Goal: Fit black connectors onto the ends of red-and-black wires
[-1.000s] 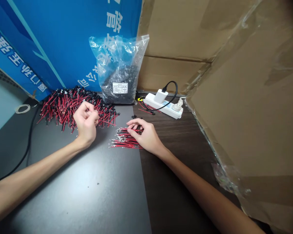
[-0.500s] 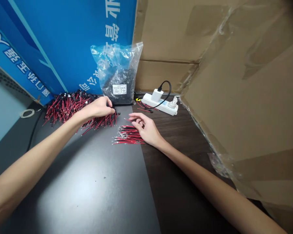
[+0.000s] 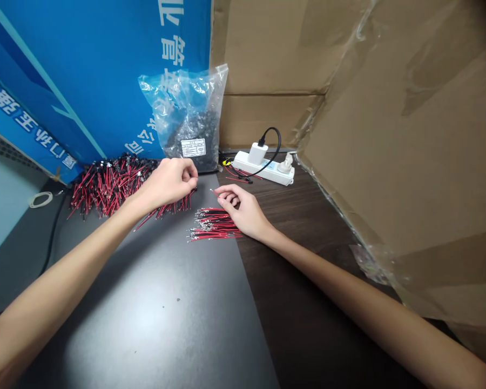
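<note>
My left hand (image 3: 173, 175) is closed in a pinch over the right end of a tangled pile of red and black wires (image 3: 109, 186) with black connectors. What lies between its fingertips is too small to make out. Facing it, my right hand (image 3: 245, 208) has thumb and forefinger closed on a thin red wire (image 3: 215, 192), whose pale tip sticks out to the left. Just below and partly under that hand, a bundle of red and black wires (image 3: 214, 224) lies side by side, their metal ends pointing left.
Behind the pile stands a clear plastic bag (image 3: 192, 127) of small black parts. A white power strip (image 3: 263, 167) with a plugged-in adapter and black cable sits at the back right. Cardboard (image 3: 389, 162) walls the right side; a blue printed panel (image 3: 105, 65) stands at the back left.
My left hand has shifted slightly right, with its fingers curled more. My right hand has stayed almost in place, with the wire tip still showing. The whole view has turned a little.
</note>
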`<state>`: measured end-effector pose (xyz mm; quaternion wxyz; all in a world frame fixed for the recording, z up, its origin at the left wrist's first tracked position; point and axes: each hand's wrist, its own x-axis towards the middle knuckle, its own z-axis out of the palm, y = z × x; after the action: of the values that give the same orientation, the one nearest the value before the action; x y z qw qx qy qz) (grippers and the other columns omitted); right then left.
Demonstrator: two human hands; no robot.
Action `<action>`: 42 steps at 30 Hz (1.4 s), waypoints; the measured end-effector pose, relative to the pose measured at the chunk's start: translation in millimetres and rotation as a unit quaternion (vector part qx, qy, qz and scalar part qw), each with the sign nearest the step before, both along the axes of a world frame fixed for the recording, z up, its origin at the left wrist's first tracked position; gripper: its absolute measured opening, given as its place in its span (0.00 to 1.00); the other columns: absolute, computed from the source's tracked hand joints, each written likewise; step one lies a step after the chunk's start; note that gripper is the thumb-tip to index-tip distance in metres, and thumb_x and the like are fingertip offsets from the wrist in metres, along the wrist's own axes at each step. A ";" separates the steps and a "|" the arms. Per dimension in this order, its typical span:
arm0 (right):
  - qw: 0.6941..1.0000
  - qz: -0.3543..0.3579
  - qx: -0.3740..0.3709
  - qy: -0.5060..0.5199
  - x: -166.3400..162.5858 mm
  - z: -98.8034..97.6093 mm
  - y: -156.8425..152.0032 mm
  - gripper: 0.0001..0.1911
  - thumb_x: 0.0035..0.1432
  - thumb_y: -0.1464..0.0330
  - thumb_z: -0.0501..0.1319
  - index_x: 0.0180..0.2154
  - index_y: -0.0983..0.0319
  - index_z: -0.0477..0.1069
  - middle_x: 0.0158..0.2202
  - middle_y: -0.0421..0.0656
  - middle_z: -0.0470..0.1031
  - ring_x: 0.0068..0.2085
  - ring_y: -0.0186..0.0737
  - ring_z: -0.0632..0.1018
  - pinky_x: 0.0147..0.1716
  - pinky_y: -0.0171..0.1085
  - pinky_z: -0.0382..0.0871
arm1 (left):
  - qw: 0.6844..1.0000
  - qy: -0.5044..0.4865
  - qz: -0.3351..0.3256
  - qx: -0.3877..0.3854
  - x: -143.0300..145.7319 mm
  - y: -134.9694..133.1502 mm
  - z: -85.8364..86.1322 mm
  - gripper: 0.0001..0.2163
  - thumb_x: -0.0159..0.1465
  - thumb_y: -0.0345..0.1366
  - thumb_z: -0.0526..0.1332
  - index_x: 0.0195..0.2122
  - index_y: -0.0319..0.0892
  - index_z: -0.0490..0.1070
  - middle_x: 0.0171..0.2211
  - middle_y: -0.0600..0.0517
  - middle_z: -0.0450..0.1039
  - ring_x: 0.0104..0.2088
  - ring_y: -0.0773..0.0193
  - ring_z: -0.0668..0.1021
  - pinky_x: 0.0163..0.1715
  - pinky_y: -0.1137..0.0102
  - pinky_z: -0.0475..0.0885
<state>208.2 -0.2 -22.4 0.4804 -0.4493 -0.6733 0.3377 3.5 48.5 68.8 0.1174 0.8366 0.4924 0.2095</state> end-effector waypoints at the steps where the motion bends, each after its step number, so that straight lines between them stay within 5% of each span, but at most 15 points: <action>1: 1.000 -0.009 -0.009 0.020 0.2 -0.8 1.2 0.09 0.60 0.66 0.62 0.43 0.61 0.75 0.36 0.43 0.77 0.34 0.37 0.75 0.35 0.38 0.67 | 1.000 0.007 -0.015 -0.019 2.6 -1.6 0.1 0.05 0.56 0.29 0.61 0.30 0.39 0.78 0.23 0.52 0.76 0.24 0.63 0.74 0.29 0.69 0.66; 11: 0.994 -0.019 -0.053 0.097 4.5 0.9 3.8 0.10 0.53 0.69 0.63 0.40 0.61 0.74 0.32 0.41 0.74 0.33 0.36 0.73 0.32 0.37 0.66 | 0.971 0.150 -0.102 -0.157 8.8 -4.4 -16.5 0.06 0.59 0.35 0.67 0.36 0.41 0.80 0.31 0.51 0.79 0.30 0.63 0.76 0.32 0.69 0.65; 20: 0.998 0.006 -0.045 0.050 4.2 1.2 3.1 0.10 0.54 0.72 0.62 0.40 0.62 0.74 0.32 0.40 0.75 0.31 0.33 0.73 0.31 0.35 0.65 | 0.946 0.292 -0.107 -0.094 17.2 -23.2 -13.8 0.09 0.65 0.29 0.57 0.42 0.39 0.76 0.41 0.42 0.76 0.45 0.52 0.76 0.38 0.65 0.68; 42: 0.991 0.055 0.040 -0.116 0.1 6.2 -7.4 0.09 0.57 0.76 0.61 0.40 0.61 0.74 0.34 0.41 0.76 0.34 0.36 0.75 0.39 0.38 0.69 | 0.948 0.245 -0.128 -0.158 10.3 -14.8 -12.1 0.07 0.64 0.29 0.58 0.38 0.40 0.76 0.36 0.47 0.79 0.37 0.58 0.78 0.36 0.69 0.67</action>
<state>208.3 -7.6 -16.1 0.3976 -0.4277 -0.7611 0.2822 13.8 33.7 56.8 0.1495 0.8889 0.4216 -0.0989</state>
